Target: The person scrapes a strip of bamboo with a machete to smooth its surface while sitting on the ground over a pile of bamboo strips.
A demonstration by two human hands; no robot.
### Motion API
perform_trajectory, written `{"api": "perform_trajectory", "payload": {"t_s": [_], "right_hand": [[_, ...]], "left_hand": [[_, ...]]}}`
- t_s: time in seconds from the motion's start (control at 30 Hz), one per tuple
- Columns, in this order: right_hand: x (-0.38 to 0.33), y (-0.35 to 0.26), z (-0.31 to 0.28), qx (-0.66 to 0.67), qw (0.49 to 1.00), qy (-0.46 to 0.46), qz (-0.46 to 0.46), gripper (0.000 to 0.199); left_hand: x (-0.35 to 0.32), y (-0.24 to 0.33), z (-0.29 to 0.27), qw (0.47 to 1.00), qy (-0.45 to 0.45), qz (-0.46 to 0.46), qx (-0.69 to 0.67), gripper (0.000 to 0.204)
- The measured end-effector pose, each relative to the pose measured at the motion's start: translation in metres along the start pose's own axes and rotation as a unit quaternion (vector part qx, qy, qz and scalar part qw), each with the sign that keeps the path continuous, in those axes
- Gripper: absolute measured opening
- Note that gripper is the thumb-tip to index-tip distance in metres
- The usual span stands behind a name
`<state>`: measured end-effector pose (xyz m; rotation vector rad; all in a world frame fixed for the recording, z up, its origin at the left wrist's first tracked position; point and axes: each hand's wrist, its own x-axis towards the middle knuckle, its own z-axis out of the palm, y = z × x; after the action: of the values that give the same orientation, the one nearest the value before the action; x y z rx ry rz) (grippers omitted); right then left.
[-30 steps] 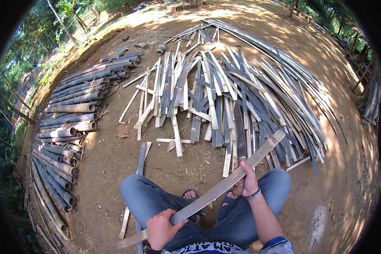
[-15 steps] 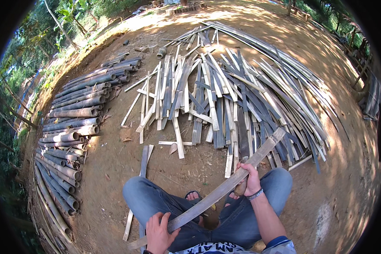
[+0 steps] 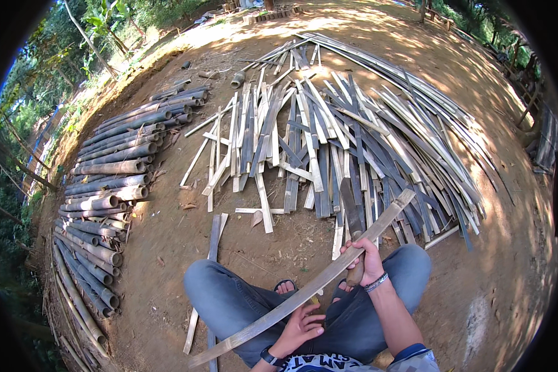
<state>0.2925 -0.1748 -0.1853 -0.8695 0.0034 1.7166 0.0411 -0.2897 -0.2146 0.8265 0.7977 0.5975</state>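
Observation:
A long, flat bamboo slat point(image 3: 316, 282) runs diagonally across my lap, its near end at lower left and its far end at upper right. My right hand point(image 3: 371, 263) is closed around the slat's upper part, also gripping a thick brown wooden handle point(image 3: 355, 273). A dark, flat blade point(image 3: 351, 208) seems to extend from that handle towards the pile, partly lost among the strips. Just beside the slat's lower half, my left hand point(image 3: 301, 327) hovers over my lap with its fingers apart, holding nothing.
A wide pile of split bamboo strips point(image 3: 328, 149) spreads on the dirt ahead. Whole bamboo poles point(image 3: 115, 167) lie stacked along the left. Loose strips point(image 3: 214, 239) lie by my left knee. My bent legs point(image 3: 229, 297) frame the work.
My left hand has let go of the slat's lower end and moved right, over my lap. The slat stays in my right hand, nearly at the same slant.

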Motion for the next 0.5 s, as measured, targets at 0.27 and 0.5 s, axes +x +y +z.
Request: {"api": "perform_trajectory", "payload": {"t_s": [0.27, 0.5], "right_hand": [[0.011, 0.001, 0.0, -0.028, 0.999, 0.035, -0.011, 0.037], [0.012, 0.033, 0.011, -0.035, 0.993, 0.054, 0.098, 0.063]], "left_hand": [[0.042, 0.04, 0.013, 0.945, 0.123, 0.291, -0.083, 0.109], [0.035, 0.083, -0.001, 0.829, 0.203, 0.49, 0.177, 0.049]]}}
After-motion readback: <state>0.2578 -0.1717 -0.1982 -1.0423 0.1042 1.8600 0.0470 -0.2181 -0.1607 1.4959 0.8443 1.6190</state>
